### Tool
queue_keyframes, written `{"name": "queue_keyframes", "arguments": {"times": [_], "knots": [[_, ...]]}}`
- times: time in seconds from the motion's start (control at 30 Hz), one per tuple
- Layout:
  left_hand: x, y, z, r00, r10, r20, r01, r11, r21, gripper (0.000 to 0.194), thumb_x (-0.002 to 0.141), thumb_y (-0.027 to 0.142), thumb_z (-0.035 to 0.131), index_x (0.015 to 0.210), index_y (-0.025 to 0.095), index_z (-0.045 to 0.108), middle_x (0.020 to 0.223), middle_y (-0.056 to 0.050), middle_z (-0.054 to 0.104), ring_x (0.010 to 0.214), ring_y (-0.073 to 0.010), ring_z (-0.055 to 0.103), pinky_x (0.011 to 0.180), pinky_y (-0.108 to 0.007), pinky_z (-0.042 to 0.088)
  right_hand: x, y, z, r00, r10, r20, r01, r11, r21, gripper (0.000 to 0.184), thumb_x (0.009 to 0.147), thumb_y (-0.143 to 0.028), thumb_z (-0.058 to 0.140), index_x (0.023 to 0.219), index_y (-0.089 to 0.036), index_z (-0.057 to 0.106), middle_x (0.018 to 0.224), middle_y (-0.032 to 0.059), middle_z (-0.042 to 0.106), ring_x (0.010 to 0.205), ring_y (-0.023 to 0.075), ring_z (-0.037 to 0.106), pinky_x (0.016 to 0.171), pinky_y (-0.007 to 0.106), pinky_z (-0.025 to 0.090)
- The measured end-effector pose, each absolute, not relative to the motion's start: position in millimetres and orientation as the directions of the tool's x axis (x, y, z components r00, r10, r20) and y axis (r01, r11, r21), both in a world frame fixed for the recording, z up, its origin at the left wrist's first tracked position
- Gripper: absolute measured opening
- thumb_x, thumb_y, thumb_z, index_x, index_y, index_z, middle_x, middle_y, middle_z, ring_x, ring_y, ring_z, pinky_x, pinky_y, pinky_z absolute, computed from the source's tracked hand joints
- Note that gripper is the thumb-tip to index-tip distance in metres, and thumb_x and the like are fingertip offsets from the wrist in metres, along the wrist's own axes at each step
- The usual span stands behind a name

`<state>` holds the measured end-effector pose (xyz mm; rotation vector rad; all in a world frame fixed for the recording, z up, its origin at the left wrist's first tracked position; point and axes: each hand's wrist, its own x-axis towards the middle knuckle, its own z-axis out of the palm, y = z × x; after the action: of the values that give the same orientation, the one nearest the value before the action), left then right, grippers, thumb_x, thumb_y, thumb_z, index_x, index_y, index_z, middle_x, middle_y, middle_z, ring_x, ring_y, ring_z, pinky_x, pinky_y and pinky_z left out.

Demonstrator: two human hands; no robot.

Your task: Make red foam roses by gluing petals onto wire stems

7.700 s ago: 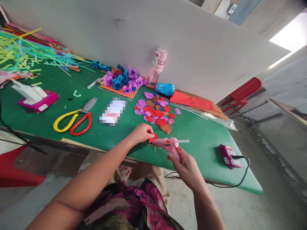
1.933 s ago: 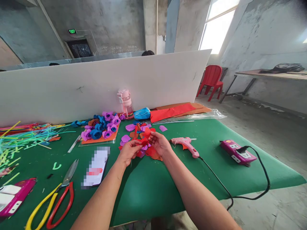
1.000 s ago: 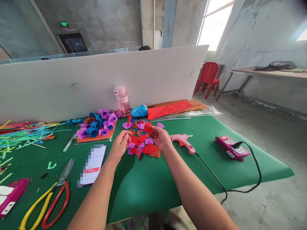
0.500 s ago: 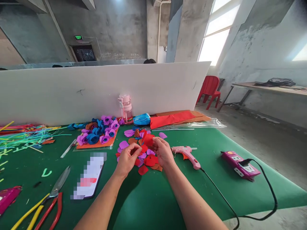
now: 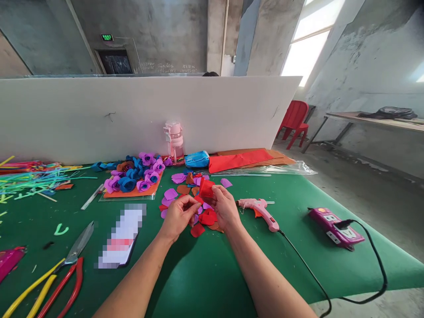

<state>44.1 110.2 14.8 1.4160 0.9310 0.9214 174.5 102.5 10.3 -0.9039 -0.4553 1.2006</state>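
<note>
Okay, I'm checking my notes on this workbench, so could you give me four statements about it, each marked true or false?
The right hand holds a piece of red material. True.

The pink glue gun is in the left hand. False: it lies on the green tabletop.

The blue packet lies between the pink bottle and the long red sheet. True.

The scissors are right of the phone. False: they are left of it.

The left hand (image 5: 180, 216) and right hand (image 5: 223, 205) are both bare, with slender fingers and no gloves, rings or bracelets. Both forearms are uncovered as far as they show, with no sleeve, watch or cable on either; the nails are too small to tell.
</note>
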Motion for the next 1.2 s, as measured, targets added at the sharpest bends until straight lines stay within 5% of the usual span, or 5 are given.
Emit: {"name": "queue_keyframes", "arguments": {"times": [0.23, 1.2], "knots": [[43.9, 113.3, 9.1, 0.404, 0.915, 0.0, 0.018, -0.008, 1.0, 0.027, 0.068, 0.04, 0.068, 0.069, 0.016, 0.057, 0.051, 0.004, 0.05, 0.039, -0.0078, 0.044, 0.038, -0.021, 0.039, 172.5, 103.4, 3.9, 0.279, 0.945, -0.171, -0.668, 0.063, -0.742, 0.02, 0.063, -0.033, 0.069, 0.067, -0.021, 0.053, 0.047, -0.0096, 0.05, 0.053, 0.0103, 0.058, 0.064, 0.025, 0.049], [43.2, 116.3, 5.0, 0.407, 0.913, 0.003, -0.001, -0.003, 1.0, 0.025, 0.068, 0.037, 0.069, 0.067, 0.015, 0.057, 0.049, 0.005, 0.05, 0.039, -0.0073, 0.045, 0.038, -0.02, 0.04, 171.7, 100.1, 8.5, 0.203, 0.959, -0.197, -0.699, 0.001, -0.715, 0.019, 0.062, -0.033, 0.068, 0.07, -0.022, 0.055, 0.061, -0.0039, 0.066, 0.063, 0.0149, 0.065, 0.068, 0.027, 0.049]]}}
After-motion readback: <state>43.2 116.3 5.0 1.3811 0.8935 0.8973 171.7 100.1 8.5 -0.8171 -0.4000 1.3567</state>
